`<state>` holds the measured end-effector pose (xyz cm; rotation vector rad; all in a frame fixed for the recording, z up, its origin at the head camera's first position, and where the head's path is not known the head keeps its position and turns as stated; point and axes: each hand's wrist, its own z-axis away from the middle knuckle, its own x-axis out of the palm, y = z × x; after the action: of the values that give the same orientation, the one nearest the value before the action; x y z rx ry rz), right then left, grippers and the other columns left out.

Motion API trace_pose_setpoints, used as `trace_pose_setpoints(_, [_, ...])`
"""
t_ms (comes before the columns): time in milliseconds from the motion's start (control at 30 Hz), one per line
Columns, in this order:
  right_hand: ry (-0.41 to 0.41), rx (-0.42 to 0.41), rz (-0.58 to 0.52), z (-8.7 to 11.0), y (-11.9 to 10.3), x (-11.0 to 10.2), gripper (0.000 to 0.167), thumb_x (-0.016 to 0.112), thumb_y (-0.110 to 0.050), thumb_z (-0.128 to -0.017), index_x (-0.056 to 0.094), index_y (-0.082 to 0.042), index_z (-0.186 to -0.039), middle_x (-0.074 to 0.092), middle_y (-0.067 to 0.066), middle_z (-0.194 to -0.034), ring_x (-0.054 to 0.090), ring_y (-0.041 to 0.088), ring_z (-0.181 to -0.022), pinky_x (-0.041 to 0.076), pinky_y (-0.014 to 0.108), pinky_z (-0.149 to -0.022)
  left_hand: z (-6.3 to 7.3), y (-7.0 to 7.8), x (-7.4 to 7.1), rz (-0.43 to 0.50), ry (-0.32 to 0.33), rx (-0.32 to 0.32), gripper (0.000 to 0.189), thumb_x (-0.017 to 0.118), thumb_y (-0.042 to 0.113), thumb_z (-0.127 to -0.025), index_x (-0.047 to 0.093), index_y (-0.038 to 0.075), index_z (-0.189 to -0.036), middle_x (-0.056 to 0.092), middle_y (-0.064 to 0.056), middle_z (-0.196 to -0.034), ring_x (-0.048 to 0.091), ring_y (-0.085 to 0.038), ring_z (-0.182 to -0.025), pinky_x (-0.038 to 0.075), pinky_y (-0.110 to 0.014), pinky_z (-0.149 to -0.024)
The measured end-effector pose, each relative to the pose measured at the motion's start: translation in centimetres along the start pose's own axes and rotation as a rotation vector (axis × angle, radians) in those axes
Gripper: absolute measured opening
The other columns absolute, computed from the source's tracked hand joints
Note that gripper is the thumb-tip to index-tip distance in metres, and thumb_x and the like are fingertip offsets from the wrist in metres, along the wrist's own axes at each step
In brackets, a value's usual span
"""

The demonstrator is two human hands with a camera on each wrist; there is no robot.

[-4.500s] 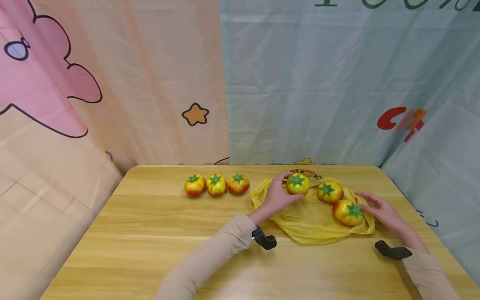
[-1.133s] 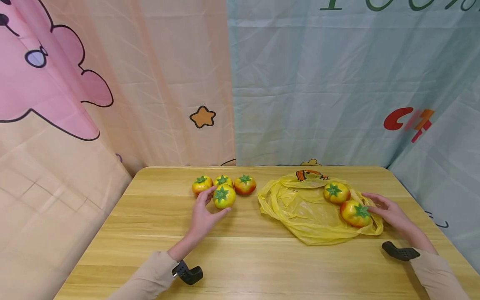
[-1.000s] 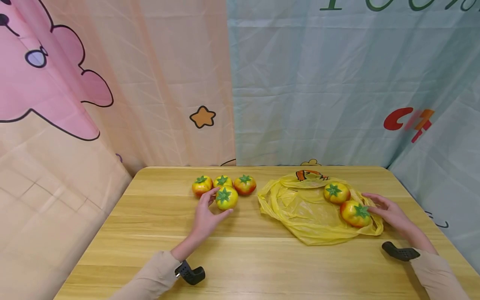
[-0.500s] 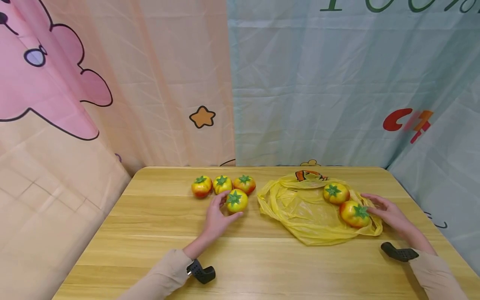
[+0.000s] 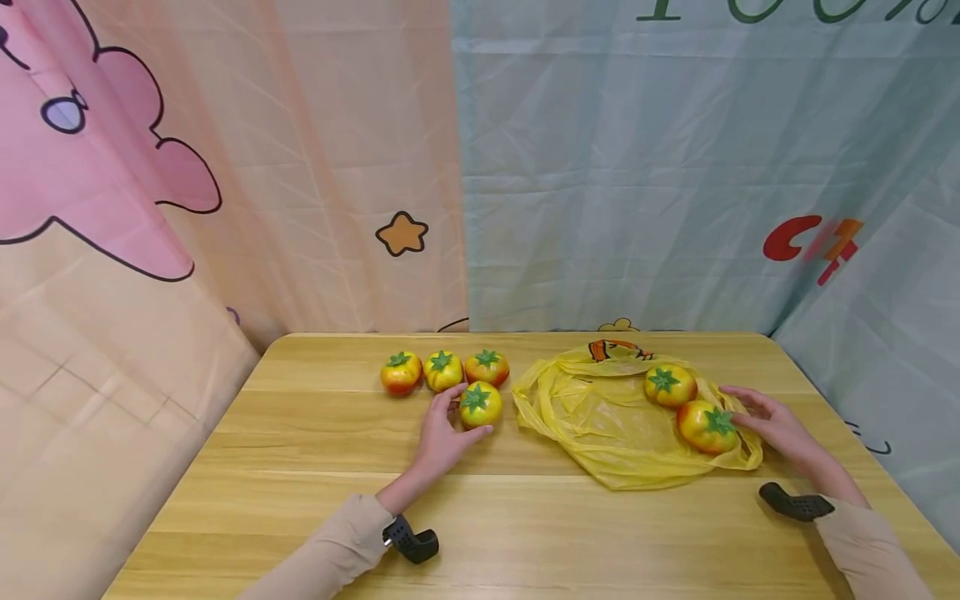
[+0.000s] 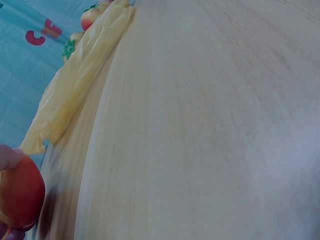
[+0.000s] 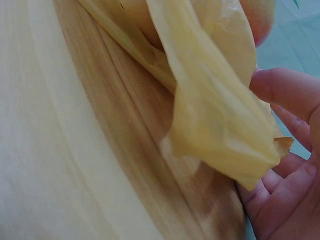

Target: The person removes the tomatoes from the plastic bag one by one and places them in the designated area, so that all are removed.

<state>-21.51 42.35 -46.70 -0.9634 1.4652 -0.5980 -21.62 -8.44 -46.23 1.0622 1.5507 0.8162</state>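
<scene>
Yellow bag [image 5: 600, 433]: flat on worktop [image 5: 570, 542], bearing two tomatoes [image 5: 706, 427].
Left hand [image 5: 441, 437]: pinches held tomato [image 5: 481, 406], just before row of three [image 5: 443, 372].
Right hand [image 5: 776, 427]: at bag's right edge; cannot tell whether pinching.

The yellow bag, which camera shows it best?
The head view: nearly all the yellow bag shows from above. The left wrist view sees it from the side; the right wrist view, just part, close up.
</scene>
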Motion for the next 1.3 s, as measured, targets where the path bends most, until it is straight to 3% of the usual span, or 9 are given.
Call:
trace_pose_setpoints(200, [-0.002, 0.007, -0.004, 0.0, -0.07, 0.01, 0.045, 0.056, -0.017, -0.097, 0.047, -0.013, -0.141, 0.045, -0.036, -0.125, 0.032, -0.032, -0.104, 0.032, -0.001, -0.08, 0.08, -0.11, 0.07, -0.003, -0.027, 0.008, 0.07, 0.084, 0.013, -0.072, 0.05, 0.002, -0.133, 0.052, -0.017, -0.13, 0.054, -0.03, -0.111, 0.045, -0.046, -0.098])
trace_pose_setpoints(633, [0.0, -0.001, -0.007, -0.13, -0.04, 0.04, 0.046, 0.056, -0.016, -0.097, 0.045, -0.004, -0.141, 0.041, -0.043, -0.117, 0.033, -0.032, -0.103, 0.031, -0.002, -0.079, -0.12, -0.3, 0.32, -0.004, -0.042, 0.018, 0.07, 0.084, 0.015, -0.072, 0.051, 0.004, -0.133, 0.052, -0.018, -0.132, 0.055, -0.03, -0.109, 0.045, -0.044, -0.097])
trace_pose_setpoints(833, [0.004, -0.026, -0.011, 0.04, 0.0, 0.13, 0.043, 0.056, -0.015, -0.097, 0.049, -0.012, -0.14, 0.046, -0.037, -0.124, 0.033, -0.032, -0.104, 0.031, -0.002, -0.081, 0.0, -0.3, 0.32, 0.001, -0.053, 0.01, 0.07, 0.084, 0.015, -0.073, 0.05, 0.004, -0.133, 0.051, -0.018, -0.132, 0.056, -0.028, -0.108, 0.049, -0.042, -0.095])
trace_pose_setpoints(1133, [0.009, -0.05, -0.01, 0.08, -0.03, 0.34, 0.044, 0.056, -0.013, -0.097, 0.047, 0.0, -0.138, 0.042, -0.044, -0.116, 0.034, -0.032, -0.105, 0.031, -0.002, -0.08, 0.21, -0.37, 0.23, 0.033, -0.053, 0.02, 0.07, 0.083, 0.015, -0.074, 0.05, 0.004, -0.134, 0.051, -0.018, -0.133, 0.056, -0.029, -0.107, 0.048, -0.045, -0.097])
trace_pose_setpoints(1300, [0.008, -0.047, -0.012, -0.03, 0.04, 0.29, 0.044, 0.055, -0.013, -0.097, 0.047, -0.001, -0.138, 0.042, -0.044, -0.116, 0.033, -0.032, -0.104, 0.031, -0.002, -0.08, 0.26, -0.07, 0.18, 0.04, -0.031, 0.033, 0.07, 0.083, 0.016, -0.074, 0.049, 0.004, -0.134, 0.05, -0.018, -0.135, 0.054, -0.033, -0.113, 0.044, -0.049, -0.102])
